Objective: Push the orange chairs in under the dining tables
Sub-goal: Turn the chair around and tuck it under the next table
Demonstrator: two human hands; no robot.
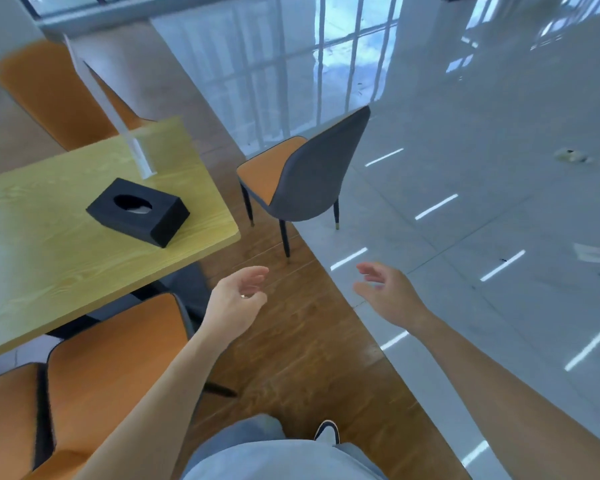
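An orange-seated chair with a grey back (309,174) stands pulled out from the end of the light wooden dining table (49,258), its back towards me. My left hand (238,299) and my right hand (385,289) hang in the air in front of me, a little short of that chair, fingers apart and holding nothing. Two orange chairs (118,355) stand at the table's near side by my left arm, partly under the top. Another orange chair (52,95) stands at the far side.
A black tissue box (137,211) lies on the table next to a white post (118,123). Wooden flooring runs under the table; glossy white tile (482,202) spreads to the right. My foot (327,432) shows at the bottom.
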